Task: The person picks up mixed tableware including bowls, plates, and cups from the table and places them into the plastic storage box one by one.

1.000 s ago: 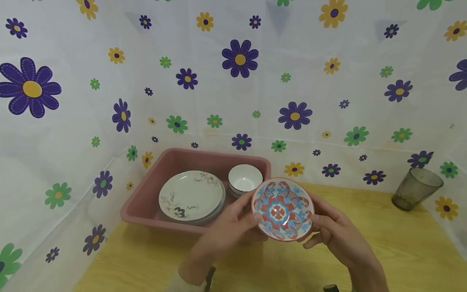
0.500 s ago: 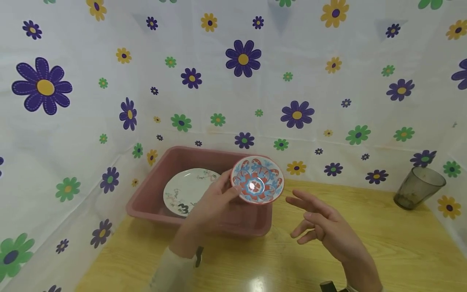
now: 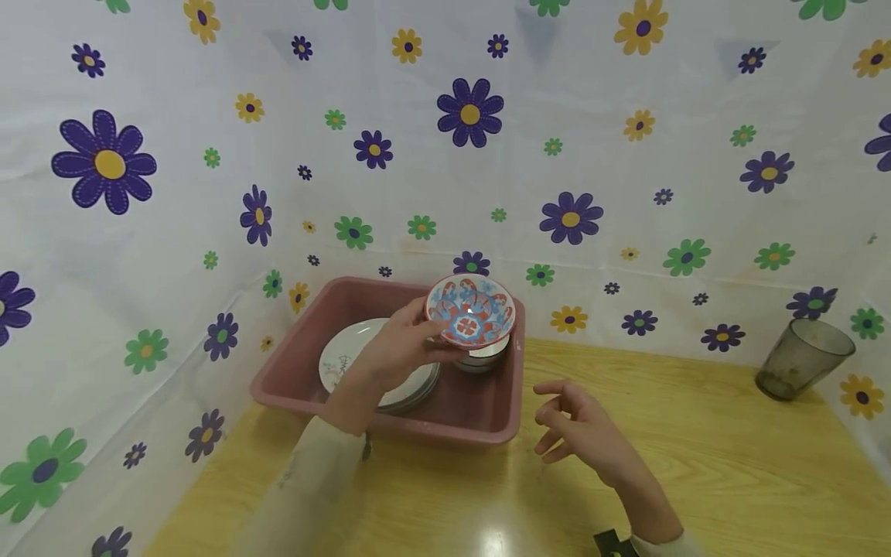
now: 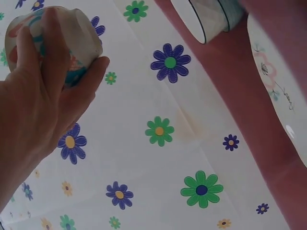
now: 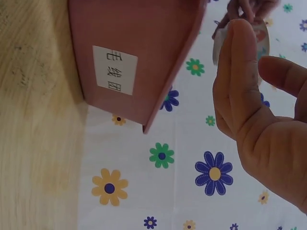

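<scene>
My left hand (image 3: 400, 344) grips a small bowl (image 3: 470, 310) patterned in red and blue, holding it just above a white bowl (image 3: 482, 357) in the back right of a pink tub (image 3: 292, 387). The left wrist view shows my fingers (image 4: 53, 57) curled round the patterned bowl's (image 4: 76, 38) underside, with the white bowl (image 4: 207, 19) and a plate (image 4: 278, 91) beyond. White plates (image 3: 348, 352) with a floral print lie stacked in the tub's left half. My right hand (image 3: 578, 425) hovers empty over the wooden table (image 3: 731, 464), fingers loosely bent.
A dark translucent tumbler (image 3: 803, 358) stands at the table's far right. A flower-printed sheet (image 3: 445, 155) closes off the back and both sides. The tub's outer wall (image 5: 134, 57) carries a white label (image 5: 114, 70).
My right hand let go of the patterned bowl and drew back over the table. The left hand carried the bowl away from me, over the tub, to above the white bowl.
</scene>
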Action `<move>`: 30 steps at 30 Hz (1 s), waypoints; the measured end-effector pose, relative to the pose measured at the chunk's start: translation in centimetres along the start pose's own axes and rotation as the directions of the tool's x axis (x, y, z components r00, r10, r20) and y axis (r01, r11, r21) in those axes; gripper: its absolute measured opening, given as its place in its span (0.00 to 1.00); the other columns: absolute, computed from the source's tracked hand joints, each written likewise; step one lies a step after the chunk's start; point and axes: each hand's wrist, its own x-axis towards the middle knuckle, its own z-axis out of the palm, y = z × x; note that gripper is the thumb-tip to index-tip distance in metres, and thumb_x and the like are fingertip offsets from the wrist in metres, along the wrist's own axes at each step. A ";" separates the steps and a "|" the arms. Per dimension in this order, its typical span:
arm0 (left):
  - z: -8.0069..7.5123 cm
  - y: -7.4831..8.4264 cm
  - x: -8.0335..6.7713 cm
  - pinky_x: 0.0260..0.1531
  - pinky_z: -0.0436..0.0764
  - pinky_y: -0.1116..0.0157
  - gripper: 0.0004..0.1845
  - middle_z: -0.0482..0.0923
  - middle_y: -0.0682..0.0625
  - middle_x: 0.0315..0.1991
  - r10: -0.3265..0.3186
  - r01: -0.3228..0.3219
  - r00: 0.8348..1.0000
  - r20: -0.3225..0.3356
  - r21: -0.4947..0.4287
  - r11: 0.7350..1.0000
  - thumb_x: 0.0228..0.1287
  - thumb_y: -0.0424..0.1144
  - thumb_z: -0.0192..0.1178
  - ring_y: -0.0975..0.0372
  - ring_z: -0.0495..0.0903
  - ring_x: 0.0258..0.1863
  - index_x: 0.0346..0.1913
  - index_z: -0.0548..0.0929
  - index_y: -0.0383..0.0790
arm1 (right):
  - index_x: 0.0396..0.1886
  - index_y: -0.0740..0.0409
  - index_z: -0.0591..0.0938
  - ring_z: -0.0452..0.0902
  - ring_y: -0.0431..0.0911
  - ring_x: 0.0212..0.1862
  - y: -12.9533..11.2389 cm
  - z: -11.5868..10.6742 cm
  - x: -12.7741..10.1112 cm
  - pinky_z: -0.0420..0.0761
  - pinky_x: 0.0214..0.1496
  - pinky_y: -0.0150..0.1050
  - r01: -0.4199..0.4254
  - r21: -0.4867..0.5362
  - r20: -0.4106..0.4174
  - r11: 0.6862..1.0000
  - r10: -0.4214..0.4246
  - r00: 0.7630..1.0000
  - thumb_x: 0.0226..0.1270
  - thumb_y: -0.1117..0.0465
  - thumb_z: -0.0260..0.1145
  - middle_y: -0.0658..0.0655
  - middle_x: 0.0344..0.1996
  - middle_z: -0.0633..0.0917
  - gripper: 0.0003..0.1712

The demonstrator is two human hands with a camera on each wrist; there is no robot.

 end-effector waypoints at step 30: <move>-2.1 -1.3 9.0 0.22 0.84 0.68 0.31 0.76 0.29 0.46 -0.252 0.287 0.944 -0.214 0.148 0.947 0.60 0.13 0.43 0.59 0.81 0.19 0.68 0.66 0.24 | 0.65 0.65 0.69 0.84 0.54 0.30 1.0 2.8 0.6 0.87 0.32 0.50 0.078 -0.072 0.061 0.994 -0.074 0.995 0.73 0.64 0.60 0.63 0.36 0.78 0.24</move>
